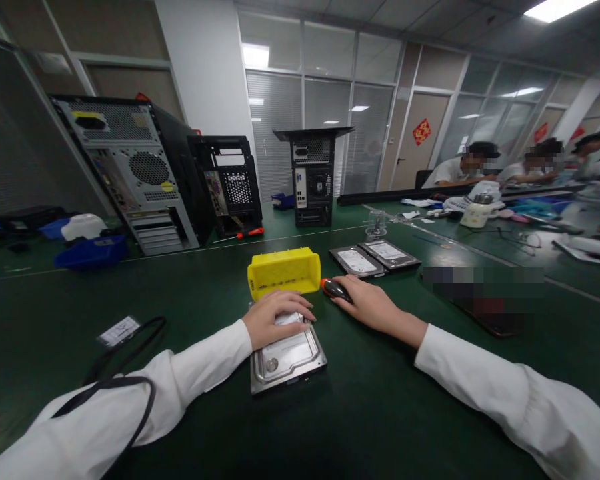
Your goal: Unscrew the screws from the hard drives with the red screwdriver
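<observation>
two white sleeves lie nearest the camera, the left sleeve [105, 407] at lower left and the right sleeve [510, 393] at lower right, both over a green table [380, 413]. a black cord [153, 400] loops across the left sleeve and runs up towards a small card [120, 331] on the tabletop.

the left hand [277, 320] rests palm down on the far part of a silver hard drive [290, 360], its fingers loosely spread over the top. the drive lies flat in the middle of the near tabletop, its near edge facing the camera. just beyond it stands a yellow bin [284, 256], its mouth towards the camera, with small dark bits [277, 284] inside. the right hand [373, 303], to the right of the bin, has its fingers closed round a black and red handle [336, 289] held low over the table.

past the right hand lie two more drives, a nearer one [356, 261] and a farther one [389, 253], side by side, labels up. to their right is a dark flat object [500, 323], perhaps a phone, though that patch is too blurred to be sure.

further back stand three computer cases, a large one [113, 150] at left, a narrower one [253, 177] beside it, and a third [313, 150] behind the bin. a red screwdriver [251, 233] lies before the second.
</observation>
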A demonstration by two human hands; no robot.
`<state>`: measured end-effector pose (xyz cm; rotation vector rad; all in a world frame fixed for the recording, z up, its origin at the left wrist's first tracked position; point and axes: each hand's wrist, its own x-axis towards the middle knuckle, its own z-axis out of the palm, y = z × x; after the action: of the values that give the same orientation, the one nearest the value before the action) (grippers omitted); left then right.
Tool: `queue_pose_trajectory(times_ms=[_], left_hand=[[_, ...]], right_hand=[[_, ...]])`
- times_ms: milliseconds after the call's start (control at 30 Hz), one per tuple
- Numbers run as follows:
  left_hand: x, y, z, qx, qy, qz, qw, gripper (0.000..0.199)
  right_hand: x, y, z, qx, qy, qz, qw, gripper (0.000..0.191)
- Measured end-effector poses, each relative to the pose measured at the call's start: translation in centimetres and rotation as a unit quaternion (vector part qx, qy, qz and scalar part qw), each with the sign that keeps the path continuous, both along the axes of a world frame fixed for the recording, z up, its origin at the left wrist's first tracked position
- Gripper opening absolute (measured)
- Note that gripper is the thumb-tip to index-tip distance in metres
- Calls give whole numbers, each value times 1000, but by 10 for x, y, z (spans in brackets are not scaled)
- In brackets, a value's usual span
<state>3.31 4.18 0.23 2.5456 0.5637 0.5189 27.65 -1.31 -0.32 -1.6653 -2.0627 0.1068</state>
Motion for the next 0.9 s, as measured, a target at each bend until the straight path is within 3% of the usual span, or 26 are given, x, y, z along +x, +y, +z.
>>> queue_pose_trajectory(times_ms=[67,167,300,367,400,467,567,900], left_hand=[[0,-1,0,-2,-5,6,1000,20],[0,-2,0,-7,-16,13,1000,19],[2,-1,-1,-9,-25,17,999,17],[3,-1,-2,-7,-27,19,999,17],[3,0,-3,-6,-26,19,999,17],[4,0,-3,-2,-24,20,1000,17],[6,0,-1,2,-21,16,1000,17],[4,5,-4,1,-28,-8,1000,19]], right_hand=[[-3,0,12,15,43,21,999,39],[-9,-1,43,32,135,54,989,43],[-32,-5,87,63,279,102,953,33],[-49,-5,102,92,482,171,855,25],[-57,-3,106,84,533,198,818,25],[-72,2,109,72,594,217,772,27],[-86,14,103,110,614,234,745,31],[-93,35,77,155,626,217,733,31]])
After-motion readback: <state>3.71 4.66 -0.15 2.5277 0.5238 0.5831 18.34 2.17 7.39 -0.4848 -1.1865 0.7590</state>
